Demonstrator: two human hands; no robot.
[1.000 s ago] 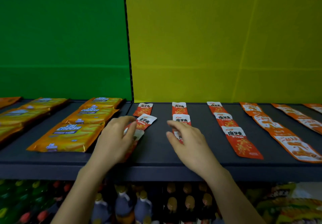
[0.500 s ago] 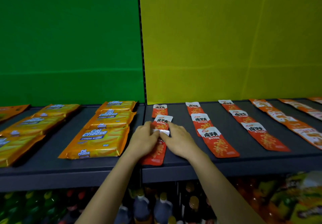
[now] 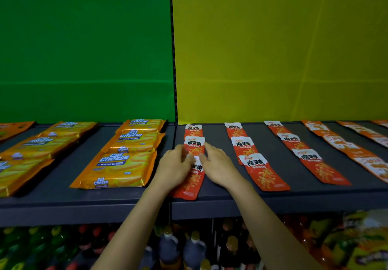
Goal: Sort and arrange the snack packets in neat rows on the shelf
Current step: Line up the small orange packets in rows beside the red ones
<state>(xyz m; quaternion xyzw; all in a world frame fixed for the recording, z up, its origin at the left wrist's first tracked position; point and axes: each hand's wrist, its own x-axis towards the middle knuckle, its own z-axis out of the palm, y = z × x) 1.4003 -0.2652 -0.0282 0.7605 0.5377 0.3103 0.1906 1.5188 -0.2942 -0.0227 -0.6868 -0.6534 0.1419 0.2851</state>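
Observation:
A column of three red snack packets lies on the dark shelf (image 3: 294, 194) just right of the shelf's seam. My left hand (image 3: 175, 167) touches the left edge of the middle red packet (image 3: 194, 144), and my right hand (image 3: 217, 164) touches its right edge. Both hands partly cover the front red packet (image 3: 192, 183), which reaches the shelf's front lip. The back red packet (image 3: 194, 130) lies straight behind them. Neither hand has lifted a packet.
Two more columns of red packets (image 3: 255, 162) (image 3: 310, 160) and orange packets (image 3: 352, 150) lie to the right. Orange Cal Cheese wafer packs (image 3: 119, 169) fill the left shelf. Bottles (image 3: 195, 253) stand on the shelf below. Green and yellow panels back the shelf.
My right hand left the second column and joined the left hand at the leftmost column. The skewed middle packet now lies straight in line with the others.

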